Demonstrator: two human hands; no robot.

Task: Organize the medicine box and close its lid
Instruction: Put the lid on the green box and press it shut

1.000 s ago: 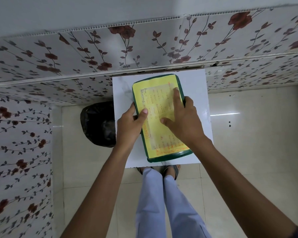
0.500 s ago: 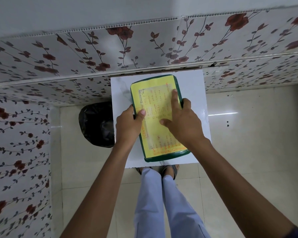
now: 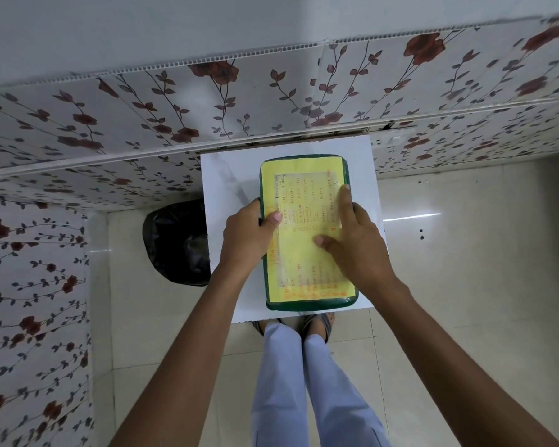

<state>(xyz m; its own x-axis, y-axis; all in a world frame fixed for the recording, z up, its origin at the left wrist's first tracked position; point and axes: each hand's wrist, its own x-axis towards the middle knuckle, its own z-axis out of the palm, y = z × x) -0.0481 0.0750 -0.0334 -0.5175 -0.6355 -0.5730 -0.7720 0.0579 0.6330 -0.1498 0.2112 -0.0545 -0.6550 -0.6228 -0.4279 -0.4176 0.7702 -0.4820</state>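
Observation:
The medicine box (image 3: 304, 175) is a dark green box lying flat on a small white table (image 3: 226, 175), with its lid down. A yellow paper sheet with orange and dark handwriting covers the lid. My left hand (image 3: 244, 235) grips the box's left edge, thumb on top of the lid. My right hand (image 3: 352, 243) lies on the right half of the lid, fingers spread, with the index finger stretched toward the far right edge. The box's contents are hidden under the lid.
A black bin bag (image 3: 178, 243) sits on the floor just left of the table. Floral-patterned wall panels (image 3: 175, 101) run behind and to the left. Pale floor tiles (image 3: 465, 253) lie to the right. My legs and sandals (image 3: 317, 327) stand at the table's near edge.
The box and both hands keep nearly the same pose. My right index finger has slid slightly along the lid toward the right edge; the view has shifted a little.

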